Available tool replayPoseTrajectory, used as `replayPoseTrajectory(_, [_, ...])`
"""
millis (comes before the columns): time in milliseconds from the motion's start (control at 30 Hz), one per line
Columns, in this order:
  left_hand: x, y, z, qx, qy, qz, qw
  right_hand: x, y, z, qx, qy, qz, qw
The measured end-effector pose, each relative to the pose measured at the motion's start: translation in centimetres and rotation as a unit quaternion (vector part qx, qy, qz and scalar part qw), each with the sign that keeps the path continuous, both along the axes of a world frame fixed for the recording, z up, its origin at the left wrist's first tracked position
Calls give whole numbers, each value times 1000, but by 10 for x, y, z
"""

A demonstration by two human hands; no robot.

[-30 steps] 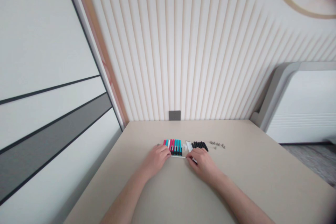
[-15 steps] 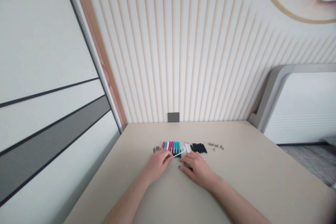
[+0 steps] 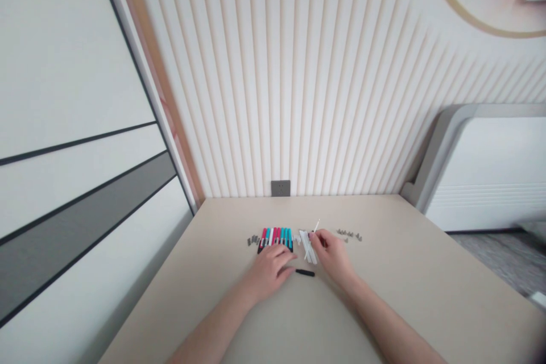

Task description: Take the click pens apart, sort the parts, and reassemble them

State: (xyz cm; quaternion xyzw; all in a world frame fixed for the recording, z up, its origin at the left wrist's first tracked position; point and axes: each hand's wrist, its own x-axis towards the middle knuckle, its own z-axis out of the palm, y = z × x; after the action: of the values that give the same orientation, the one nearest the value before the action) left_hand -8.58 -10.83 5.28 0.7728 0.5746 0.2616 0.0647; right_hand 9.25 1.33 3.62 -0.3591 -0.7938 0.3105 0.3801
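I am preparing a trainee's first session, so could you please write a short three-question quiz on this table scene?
1. Multiple choice: what does the right hand hold? A) a thin white rod; B) a black cap; C) a grey screw.
2. True or false: the black piece lies alone on the table, apart from the pink and teal row and nearer the person.
3. Which of the two hands rests just in front of that row?

Key: 1 A. 2 True. 3 The left hand.
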Motion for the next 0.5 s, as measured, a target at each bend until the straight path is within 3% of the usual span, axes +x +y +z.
replayPoseTrajectory(200, [3,-4,4,-15,77,-60,995,3,14,-3,67,-108,-41,991])
replayPoseTrajectory(333, [3,-3,4,-10,81,-63,995,1,16,-6,98,-174,-26,979])
replayPoseTrajectory(500, [1,-3,2,-13,90,-58,994,8,12,-4,106,-178,-5,978])
